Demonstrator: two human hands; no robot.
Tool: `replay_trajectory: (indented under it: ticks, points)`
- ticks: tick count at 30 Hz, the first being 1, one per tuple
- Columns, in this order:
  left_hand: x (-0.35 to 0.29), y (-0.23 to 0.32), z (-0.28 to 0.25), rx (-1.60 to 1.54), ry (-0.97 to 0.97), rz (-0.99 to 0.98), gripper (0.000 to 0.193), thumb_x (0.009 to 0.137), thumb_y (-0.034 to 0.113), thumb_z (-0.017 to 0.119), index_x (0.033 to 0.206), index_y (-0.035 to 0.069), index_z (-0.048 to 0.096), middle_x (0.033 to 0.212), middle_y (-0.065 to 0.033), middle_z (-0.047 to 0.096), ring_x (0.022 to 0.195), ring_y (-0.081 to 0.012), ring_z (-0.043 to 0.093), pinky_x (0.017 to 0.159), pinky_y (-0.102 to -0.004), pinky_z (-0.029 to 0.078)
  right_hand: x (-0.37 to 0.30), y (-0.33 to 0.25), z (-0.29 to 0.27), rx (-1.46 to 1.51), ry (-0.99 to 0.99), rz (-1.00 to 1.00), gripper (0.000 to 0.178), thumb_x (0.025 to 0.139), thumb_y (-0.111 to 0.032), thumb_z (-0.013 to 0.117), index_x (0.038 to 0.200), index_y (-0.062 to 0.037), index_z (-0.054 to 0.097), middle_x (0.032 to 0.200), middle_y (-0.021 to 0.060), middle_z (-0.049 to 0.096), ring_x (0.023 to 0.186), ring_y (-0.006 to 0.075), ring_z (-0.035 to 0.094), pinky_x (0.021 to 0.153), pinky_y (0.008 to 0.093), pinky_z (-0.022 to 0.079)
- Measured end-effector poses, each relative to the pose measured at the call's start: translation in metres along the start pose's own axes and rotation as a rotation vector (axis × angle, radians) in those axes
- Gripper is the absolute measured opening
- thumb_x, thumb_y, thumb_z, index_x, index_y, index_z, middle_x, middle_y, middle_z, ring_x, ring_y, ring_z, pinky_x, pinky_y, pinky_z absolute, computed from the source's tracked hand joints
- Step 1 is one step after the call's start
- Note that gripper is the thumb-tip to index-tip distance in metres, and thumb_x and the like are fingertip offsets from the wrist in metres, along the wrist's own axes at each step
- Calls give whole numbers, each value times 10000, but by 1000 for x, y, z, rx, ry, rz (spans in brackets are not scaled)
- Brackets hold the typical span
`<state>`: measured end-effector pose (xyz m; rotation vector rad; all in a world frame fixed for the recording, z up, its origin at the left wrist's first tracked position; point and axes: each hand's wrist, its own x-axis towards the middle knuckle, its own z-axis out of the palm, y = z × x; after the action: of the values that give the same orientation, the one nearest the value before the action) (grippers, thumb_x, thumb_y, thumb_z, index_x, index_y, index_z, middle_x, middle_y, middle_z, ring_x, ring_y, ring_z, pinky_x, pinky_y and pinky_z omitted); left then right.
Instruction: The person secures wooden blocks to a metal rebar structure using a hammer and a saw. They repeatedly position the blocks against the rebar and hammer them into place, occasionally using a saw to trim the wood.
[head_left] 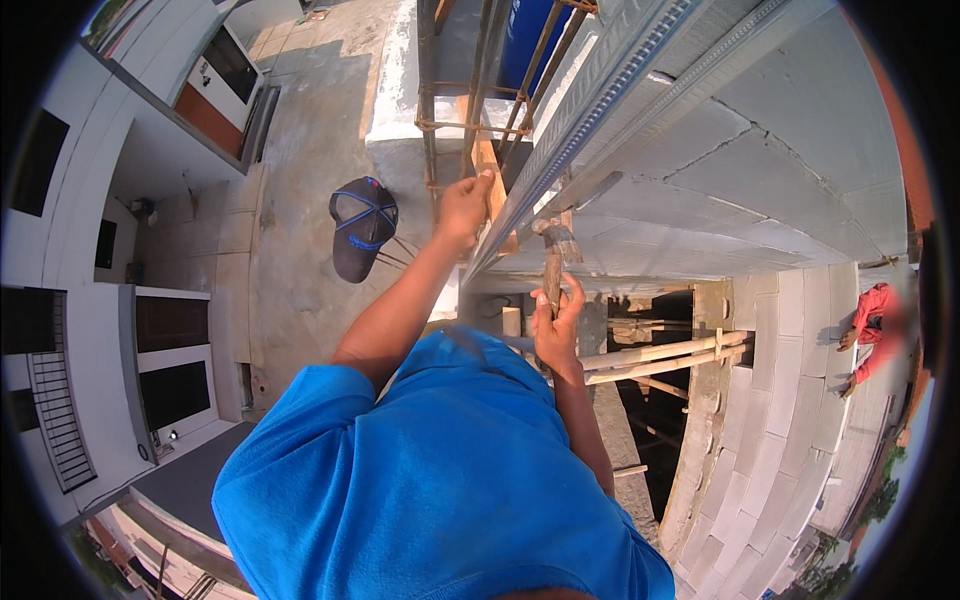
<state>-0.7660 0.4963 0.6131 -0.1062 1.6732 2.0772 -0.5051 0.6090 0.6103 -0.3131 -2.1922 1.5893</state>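
Observation:
My right hand (558, 328) is wrapped round the wooden handle of a claw hammer (553, 262), whose metal head points up and away from me. Farther to the left, my left hand (464, 212) is closed, its fingertips against the edge of a narrow wooden board (494, 190). Whatever is pinched in those fingers is too small or hidden to make out. The board stands beside a tied steel rebar cage (470, 105). Between the board and the block wall runs a long galvanized metal channel (592, 120), slanting up to the right.
A dark cap with blue trim (365, 228) appears left of my forearm, above the concrete ground. Grey block walls (730, 160) rise on the right. Wooden poles (665, 356) span a dark opening. A person in red (875, 318) is at the far right. A blue drum (530, 45) stands behind the rebar.

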Motion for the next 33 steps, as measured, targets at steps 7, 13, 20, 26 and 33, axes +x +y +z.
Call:
replay_trajectory:
  ticks: [7, 13, 20, 26, 33]
  points:
    - [10, -14, 9, -26, 99, 107, 487, 1083, 404, 674, 1069, -70, 785, 877, -78, 747, 782, -130, 624, 722, -334, 511, -3, -24, -10, -129, 10, 251, 355, 1042, -257, 715, 1249, 18, 627, 902, 115, 695, 799, 166, 632, 700, 376, 516]
    - [16, -24, 9, -62, 125, 75, 506, 1058, 432, 709, 1070, -68, 788, 889, -97, 756, 781, -147, 634, 723, -335, 517, 24, -26, 1, 18, 45, 269, 333, 1011, -194, 710, 1253, 15, 617, 847, 106, 669, 790, 184, 634, 708, 388, 520]
    - [23, -32, 7, -53, 189, 76, 513, 1030, 455, 748, 1030, -56, 788, 853, -78, 744, 740, -144, 623, 678, -352, 509, 37, -23, -4, 17, 3, 239, 247, 1011, -150, 704, 1191, -13, 605, 784, 58, 630, 627, 127, 593, 570, 327, 486]
    - [3, -8, 13, -62, 190, 14, 528, 998, 487, 777, 955, -39, 792, 795, -66, 725, 692, -127, 604, 646, -351, 496, 37, -26, 8, 115, 45, 241, 170, 1042, -146, 715, 1115, -10, 643, 848, 50, 685, 640, 93, 622, 516, 260, 461]
    - [-18, 19, 19, 0, 221, -6, 537, 988, 512, 777, 926, -20, 814, 681, 6, 641, 592, -86, 519, 543, -313, 410, 79, -8, 35, 63, 46, 158, 349, 1033, -143, 739, 1316, 22, 618, 1071, 103, 767, 869, 177, 754, 777, 343, 591]
